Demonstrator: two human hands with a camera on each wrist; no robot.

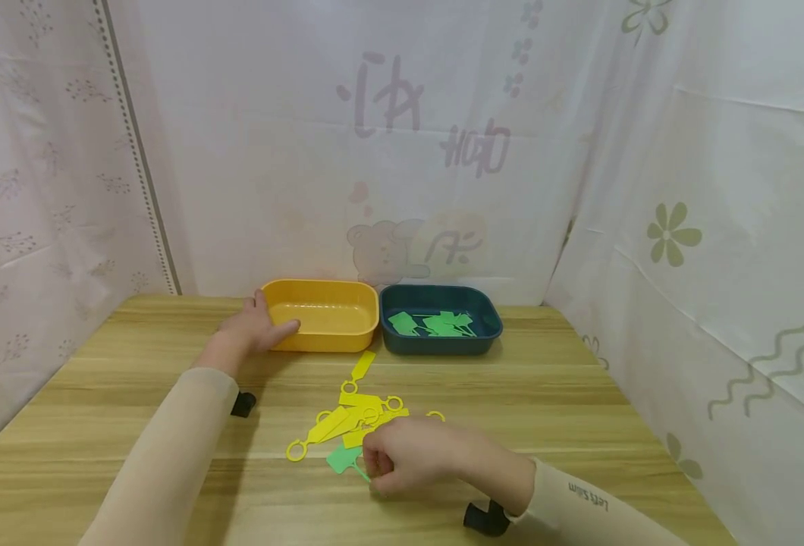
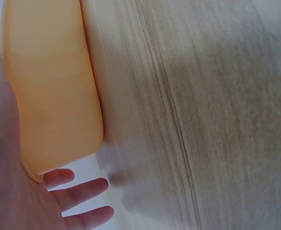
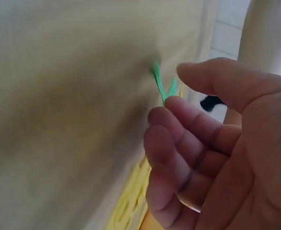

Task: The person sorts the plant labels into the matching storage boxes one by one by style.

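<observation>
My left hand point(image 1: 252, 327) rests at the left end of an orange-yellow bin point(image 1: 323, 343), its thumb over the front rim. The left wrist view shows the bin's corner against the palm, with straight fingers point(image 2: 83, 191) reaching past it. Low over the table, my right hand point(image 1: 412, 453) is at a green plastic tag point(image 1: 340, 458) with a thin strip. In the right wrist view the index fingertip meets the green strip point(image 3: 158, 81), and the thumb stands apart from loosely bent fingers. Several yellow tags with ring ends point(image 1: 327, 426) lie in a pile beside this hand, partly hidden by it.
A dark teal bin point(image 1: 439, 346) with several green tags point(image 1: 446, 324) in it stands directly right of the orange-yellow one. Both are near the back edge of the wood-grain table point(image 1: 545, 409). Printed curtains point(image 1: 272, 174) hang behind and at the sides.
</observation>
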